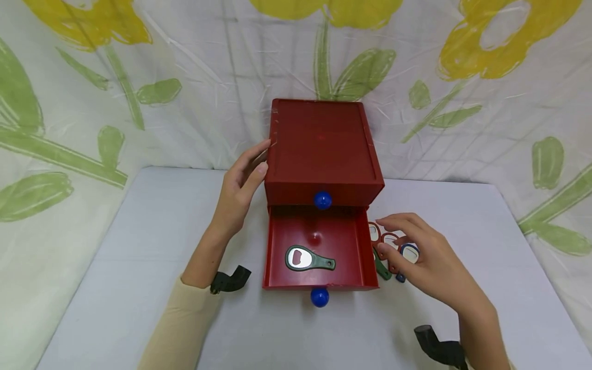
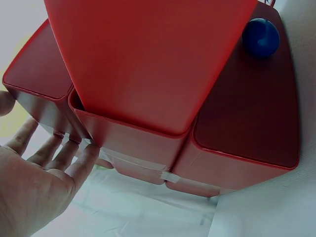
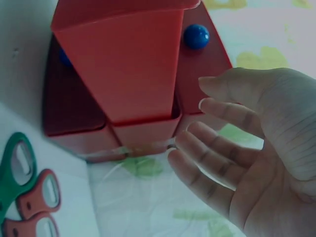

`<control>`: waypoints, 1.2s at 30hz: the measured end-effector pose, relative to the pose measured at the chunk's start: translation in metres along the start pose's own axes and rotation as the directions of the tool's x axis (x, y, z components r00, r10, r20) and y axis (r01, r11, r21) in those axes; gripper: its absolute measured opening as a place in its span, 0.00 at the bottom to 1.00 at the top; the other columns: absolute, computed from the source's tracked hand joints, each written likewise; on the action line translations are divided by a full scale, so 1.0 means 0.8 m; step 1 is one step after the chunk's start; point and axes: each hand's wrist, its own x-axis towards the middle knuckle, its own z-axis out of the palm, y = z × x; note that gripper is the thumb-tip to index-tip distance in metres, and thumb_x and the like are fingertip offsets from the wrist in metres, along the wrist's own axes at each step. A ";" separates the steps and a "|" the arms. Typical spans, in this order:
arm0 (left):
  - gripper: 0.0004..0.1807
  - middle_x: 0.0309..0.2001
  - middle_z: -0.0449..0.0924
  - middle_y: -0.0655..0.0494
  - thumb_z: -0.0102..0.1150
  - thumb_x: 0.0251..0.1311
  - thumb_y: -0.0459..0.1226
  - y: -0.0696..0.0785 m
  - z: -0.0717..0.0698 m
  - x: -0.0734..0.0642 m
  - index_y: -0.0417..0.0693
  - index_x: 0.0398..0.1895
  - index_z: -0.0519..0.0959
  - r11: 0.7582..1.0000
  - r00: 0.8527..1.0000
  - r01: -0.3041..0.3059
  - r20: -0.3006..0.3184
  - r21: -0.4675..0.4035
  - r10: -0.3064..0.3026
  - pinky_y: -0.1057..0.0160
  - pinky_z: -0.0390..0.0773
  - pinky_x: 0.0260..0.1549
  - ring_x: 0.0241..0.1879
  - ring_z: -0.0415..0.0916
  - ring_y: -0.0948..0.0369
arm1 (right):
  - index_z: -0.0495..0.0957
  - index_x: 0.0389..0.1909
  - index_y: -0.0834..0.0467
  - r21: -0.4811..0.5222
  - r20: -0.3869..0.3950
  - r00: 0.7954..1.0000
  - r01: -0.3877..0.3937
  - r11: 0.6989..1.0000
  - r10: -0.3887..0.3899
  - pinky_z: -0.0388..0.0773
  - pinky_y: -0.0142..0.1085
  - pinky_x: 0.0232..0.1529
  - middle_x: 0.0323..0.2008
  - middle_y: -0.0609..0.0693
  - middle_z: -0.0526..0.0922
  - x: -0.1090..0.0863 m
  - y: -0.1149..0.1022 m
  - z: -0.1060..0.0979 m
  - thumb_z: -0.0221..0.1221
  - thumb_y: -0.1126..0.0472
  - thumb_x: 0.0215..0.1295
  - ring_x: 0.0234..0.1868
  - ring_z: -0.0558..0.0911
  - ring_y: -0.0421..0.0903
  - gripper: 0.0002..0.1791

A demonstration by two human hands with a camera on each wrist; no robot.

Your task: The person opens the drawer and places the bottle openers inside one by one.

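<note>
A red drawer cabinet (image 1: pixel 324 144) with blue knobs stands at the centre, its middle drawer (image 1: pixel 344 231) pulled out. Inside that drawer lies a green bottle opener (image 1: pixel 320 262) with a metal head. My left hand (image 1: pixel 228 200) is against the cabinet's left side, fingers extended. To the right, my right hand (image 1: pixel 435 262) hovers beside several more bottle openers on the table, fingers loosely bent and holding nothing. Among these are a red bottle opener (image 3: pixel 32 202), a green bottle opener (image 3: pixel 7 182) and a blue bottle opener (image 1: pixel 401 278). The fingers partly cover them in the head view.
The white table (image 1: pixel 152 246) extends on both sides of the cabinet. Behind it hangs a pale cloth (image 1: pixel 199 103) with yellow flowers and green leaves. A blue knob (image 1: pixel 319 297) sticks out from the pulled drawer's front. Black wrist devices (image 1: pixel 231 280) are worn on both arms.
</note>
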 end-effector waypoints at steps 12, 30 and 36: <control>0.28 0.78 0.70 0.58 0.47 0.78 0.36 0.003 0.000 -0.002 0.49 0.80 0.67 1.000 1.000 -0.002 -0.001 0.001 0.002 0.69 0.75 0.70 0.78 0.67 0.59 | 0.79 0.65 0.51 -0.005 0.049 0.997 -0.063 0.998 0.063 0.88 0.30 0.45 0.57 0.46 0.83 -0.013 0.046 0.020 0.70 0.66 0.67 0.53 0.78 0.29 0.26; 0.28 0.78 0.70 0.59 0.46 0.78 0.36 0.002 -0.001 0.000 0.48 0.79 0.67 1.000 1.000 -0.013 0.004 0.003 0.013 0.68 0.75 0.71 0.78 0.67 0.59 | 0.80 0.62 0.55 -0.025 0.224 0.962 -0.157 0.987 0.158 0.86 0.32 0.41 0.54 0.53 0.83 -0.013 0.080 0.054 0.69 0.67 0.66 0.46 0.81 0.46 0.23; 0.28 0.78 0.70 0.60 0.46 0.78 0.36 0.001 -0.001 -0.001 0.49 0.80 0.67 1.000 1.000 -0.007 0.004 0.007 0.007 0.68 0.75 0.71 0.78 0.67 0.59 | 0.82 0.56 0.53 -0.039 0.247 0.956 -0.153 0.987 0.158 0.84 0.31 0.41 0.50 0.48 0.83 -0.012 0.078 0.061 0.70 0.65 0.66 0.44 0.80 0.44 0.19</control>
